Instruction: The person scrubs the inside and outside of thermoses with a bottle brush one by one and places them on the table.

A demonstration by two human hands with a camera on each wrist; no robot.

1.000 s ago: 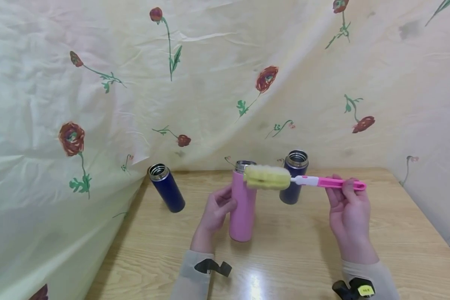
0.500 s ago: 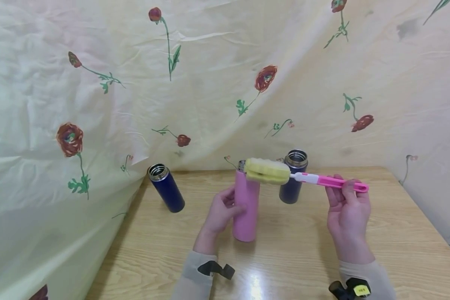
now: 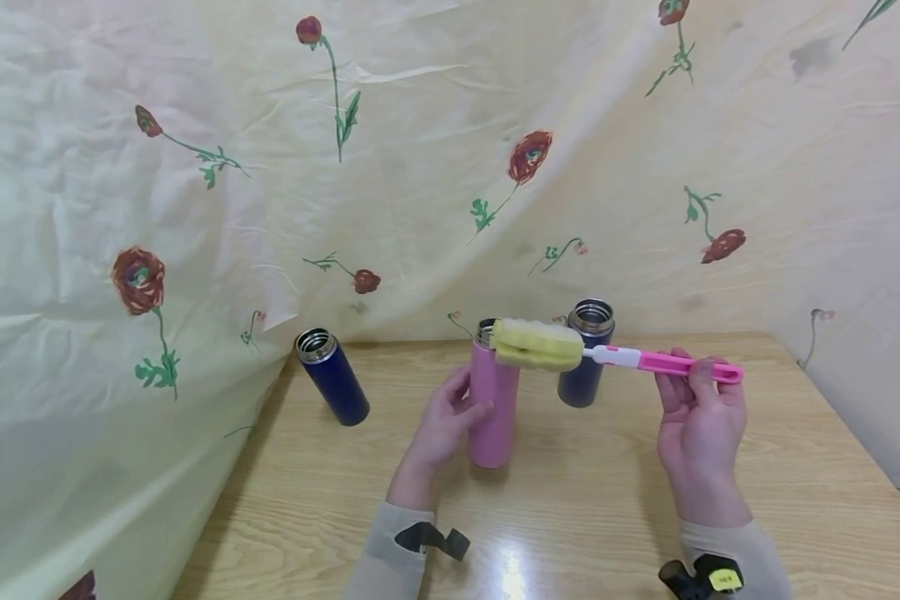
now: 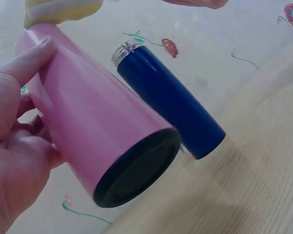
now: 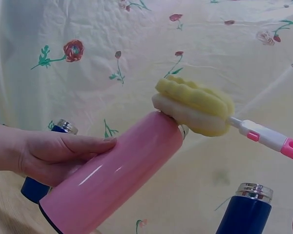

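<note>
My left hand grips a pink bottle by its side, thumb across the front. In the left wrist view the bottle's dark base shows, raised off the table. My right hand pinches the pink handle of a sponge bottle brush, held level. The brush's yellow and white sponge head lies across the top of the pink bottle, outside its mouth, and hides part of the steel neck.
A dark blue bottle without a lid stands at the left of the wooden table. A second lidless blue bottle stands behind the brush. A flower-printed cloth hangs at the back and left.
The pink bottle has moved a little right and up in my left hand. The brush has risen slightly and shifted a little right, its head still at the bottle's top.
</note>
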